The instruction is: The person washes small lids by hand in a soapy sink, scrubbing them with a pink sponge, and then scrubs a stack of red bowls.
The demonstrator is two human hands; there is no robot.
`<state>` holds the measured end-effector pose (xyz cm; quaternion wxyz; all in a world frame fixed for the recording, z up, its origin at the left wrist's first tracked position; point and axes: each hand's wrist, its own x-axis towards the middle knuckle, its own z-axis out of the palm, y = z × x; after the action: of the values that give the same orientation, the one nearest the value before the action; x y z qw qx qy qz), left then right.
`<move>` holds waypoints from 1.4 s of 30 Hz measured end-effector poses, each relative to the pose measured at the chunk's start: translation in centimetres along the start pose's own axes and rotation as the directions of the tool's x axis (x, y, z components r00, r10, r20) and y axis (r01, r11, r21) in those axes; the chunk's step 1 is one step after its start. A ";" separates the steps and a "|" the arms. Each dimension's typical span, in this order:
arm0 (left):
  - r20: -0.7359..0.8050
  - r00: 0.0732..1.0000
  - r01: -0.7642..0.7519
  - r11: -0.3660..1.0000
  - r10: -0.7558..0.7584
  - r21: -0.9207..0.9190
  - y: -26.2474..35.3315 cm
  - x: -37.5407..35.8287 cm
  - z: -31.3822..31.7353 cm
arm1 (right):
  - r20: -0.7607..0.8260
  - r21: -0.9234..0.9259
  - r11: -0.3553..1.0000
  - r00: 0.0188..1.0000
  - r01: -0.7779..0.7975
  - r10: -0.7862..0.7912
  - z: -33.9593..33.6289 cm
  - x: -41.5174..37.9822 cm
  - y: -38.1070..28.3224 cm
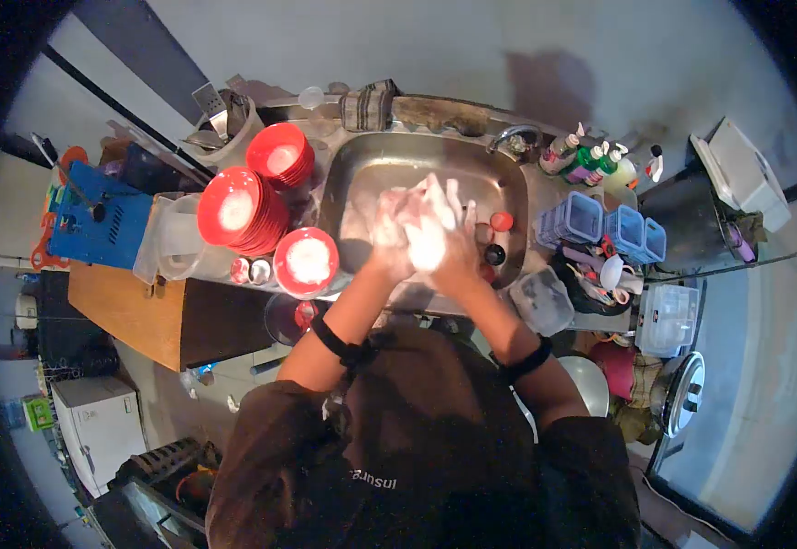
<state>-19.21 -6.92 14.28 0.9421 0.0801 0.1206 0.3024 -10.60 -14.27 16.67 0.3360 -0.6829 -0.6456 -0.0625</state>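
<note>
Both hands are together over the steel sink [348, 165]. My left hand [391, 245] is closed against a soft-looking white bundle [428, 240], washed out by glare. From the other side my right hand [456, 249] presses on the same bundle, some of its fingers pointing up toward the back of the basin. I cannot tell what the bundle is. To the right of my right hand, a red lid [502, 221] and a dark round cap [494, 254] lie in the basin. A curved tap [515, 137] stands at the sink's back right corner.
Left of the sink stand tall stacks of red bowls [252, 215], with a nearer red bowl [306, 263] at the counter edge. Pump bottles [590, 163], blue baskets [570, 220] and a clear plastic container [542, 300] line the right side. A folded striped cloth [367, 108] lies behind.
</note>
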 end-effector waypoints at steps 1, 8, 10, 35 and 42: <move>0.003 0.994 -0.110 0.991 0.111 0.078 0.4 0.6 -3.3 | -0.024 0.072 0.997 0.999 -0.020 0.021 0.4 -0.1 -0.6; -0.145 0.932 -0.263 0.897 0.331 0.356 2.1 -2.4 1.9 | 0.101 -0.091 0.989 0.989 0.114 -0.105 -1.8 0.9 -1.2; -0.176 0.946 -0.224 0.941 0.273 0.254 2.4 -4.0 4.5 | 0.087 0.090 0.992 0.992 0.083 -0.091 -2.0 2.0 -1.2; 0.010 0.858 -0.423 0.694 0.514 0.582 3.3 -2.3 3.0 | 0.098 0.303 0.947 0.985 0.104 -0.140 0.9 1.0 -2.4; 0.334 0.766 -0.556 0.305 0.549 0.774 2.8 -1.8 -0.8 | 0.368 0.852 0.422 0.928 -0.309 -0.065 -0.3 1.2 0.5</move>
<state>-22.34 -5.67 14.43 0.6195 0.5595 0.2120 0.5081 -9.84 -13.39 17.35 0.5321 -0.4431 -0.5742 0.4369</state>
